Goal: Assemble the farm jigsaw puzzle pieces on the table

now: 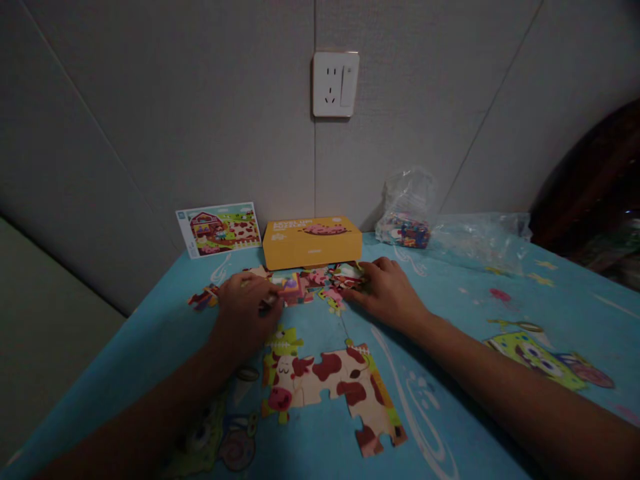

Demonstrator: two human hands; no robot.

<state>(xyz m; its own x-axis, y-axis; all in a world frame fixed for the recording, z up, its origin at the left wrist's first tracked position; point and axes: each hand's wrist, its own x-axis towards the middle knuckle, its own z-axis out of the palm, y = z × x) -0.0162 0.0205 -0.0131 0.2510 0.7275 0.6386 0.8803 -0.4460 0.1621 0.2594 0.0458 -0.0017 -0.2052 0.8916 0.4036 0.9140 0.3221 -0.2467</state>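
On the blue table cover [450,313], seen from the head camera, both hands lie on a heap of loose puzzle pieces [313,287]. The heap runs left to right as a long strip, just in front of the yellow box [313,241].

The left hand [245,310] is palm down on the left part of the heap. Its fingers curl over some pieces and point to the right, toward the middle. I cannot tell if it pinches a piece — the fingertips are hidden in the dim light. A few pieces poke out past its left side [203,298].

The right hand [390,290] is palm down at the right end of the heap. Its fingers are bent and touch the pieces there, pointing left. I cannot tell if they grip one.

So the pieces in the middle lie between the two hands — just past the fingertips of both. The left hand looks a bit nearer to them.

Closer to the person is the part already joined, a cow picture [330,387]. It lies apart from the heap, nearer the left arm.

Against the wall lean a picture card [219,229] and, further right, a clear bag of small bits [406,217]. A wall socket [335,85] is above the box.
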